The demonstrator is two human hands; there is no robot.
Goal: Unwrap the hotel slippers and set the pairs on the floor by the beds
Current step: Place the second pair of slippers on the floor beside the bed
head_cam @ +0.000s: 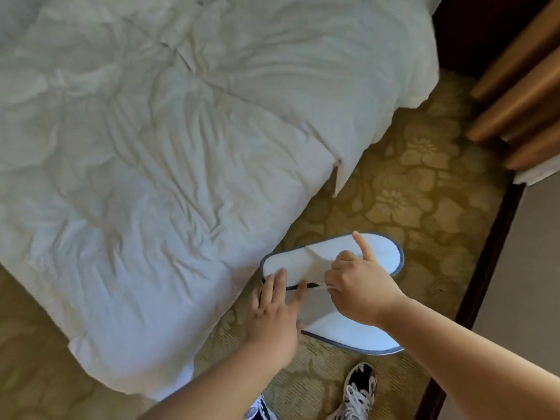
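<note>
The far slipper [381, 256] and the near slipper [348, 336] lie side by side on the carpet [409, 192], white with grey edging and with no wrapping on or around them that I can see; so the unwrapping of this pair looks done, and what is left here is, I judge, only the last squaring-up; whether other pairs or another bed wait cannot be told from this view. Both slippers lie flat, soles down, long axes nearly parallel and running left to right across the view; the rounded, covered toes point right, away from the bed, and the open heels sit left, the far one just beside the hanging edge of the duvet [151, 177]; a narrow dark gap shows between the two near the heels. The left hand [271, 310] lies flat with straight fingers on the heel ends, touching both slippers and gripping nothing. The right hand [360, 283] hovers over the middle of the pair with most fingers curled and one held straight over the far slipper's upper; the curled fingers seem to meet the fabric, but the contact is hidden, so I cannot tell whether they pinch anything; its forearm covers much of the near slipper. Below, one patterned trainer [359, 389] stands on the carpet; a gold curtain [521, 86] hangs at the upper right.
</note>
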